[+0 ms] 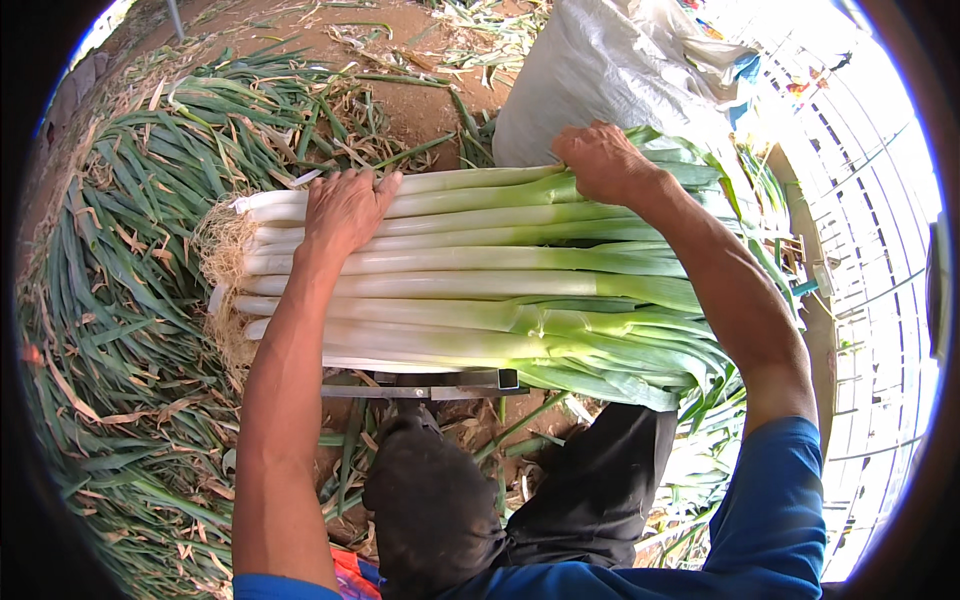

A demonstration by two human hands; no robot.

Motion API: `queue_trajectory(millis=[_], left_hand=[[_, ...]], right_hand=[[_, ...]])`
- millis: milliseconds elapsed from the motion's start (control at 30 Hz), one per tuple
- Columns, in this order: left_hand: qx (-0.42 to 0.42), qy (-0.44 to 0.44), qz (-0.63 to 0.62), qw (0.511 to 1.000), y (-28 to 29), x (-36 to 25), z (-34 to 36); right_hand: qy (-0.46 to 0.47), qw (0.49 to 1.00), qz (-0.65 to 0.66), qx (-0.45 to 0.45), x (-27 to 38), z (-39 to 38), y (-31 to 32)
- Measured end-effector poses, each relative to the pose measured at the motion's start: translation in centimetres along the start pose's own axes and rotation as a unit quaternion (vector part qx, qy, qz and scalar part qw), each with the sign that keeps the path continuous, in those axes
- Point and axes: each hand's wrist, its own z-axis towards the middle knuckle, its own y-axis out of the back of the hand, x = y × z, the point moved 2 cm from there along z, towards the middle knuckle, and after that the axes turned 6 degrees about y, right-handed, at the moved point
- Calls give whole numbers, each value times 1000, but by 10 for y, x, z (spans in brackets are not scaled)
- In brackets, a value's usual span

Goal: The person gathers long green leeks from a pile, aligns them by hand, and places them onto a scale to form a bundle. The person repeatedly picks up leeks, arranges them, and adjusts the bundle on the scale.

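Observation:
A wide layer of large green onions (450, 258) lies side by side in front of me, roots to the left and green leaves to the right. My left hand (346, 212) rests across the white stalks near the root end, its fingers curled over the far edge. Farther right, my right hand (606, 165) is closed on the far edge where the stalks turn green. Both hands hide what is under their fingers. Beneath the near side of the onions shows a metal frame (440, 388), mostly covered by them.
Heaped green onion leaves (130, 300) spread along the left. A big white woven sack (610, 75) stands beyond the onions. At the right is a pale wire grid (875, 250) beside a low ledge (815, 270). My dark-trousered knees are below the frame; leaf scraps litter the soil (410, 40).

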Motion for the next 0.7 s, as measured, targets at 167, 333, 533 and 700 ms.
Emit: queue_trajectory(millis=[167, 333, 533, 700], left_hand=[[12, -10, -18, 1000, -6, -16, 8], [-17, -4, -8, 1000, -13, 6, 1], [2, -2, -15, 1000, -3, -6, 1], [-3, 6, -20, 1000, -5, 1, 2]], right_hand=[[51, 993, 52, -97, 43, 16, 7], [256, 864, 328, -283, 231, -20, 76], [184, 793, 557, 164, 275, -206, 41], [220, 930, 285, 71, 227, -197, 43]])
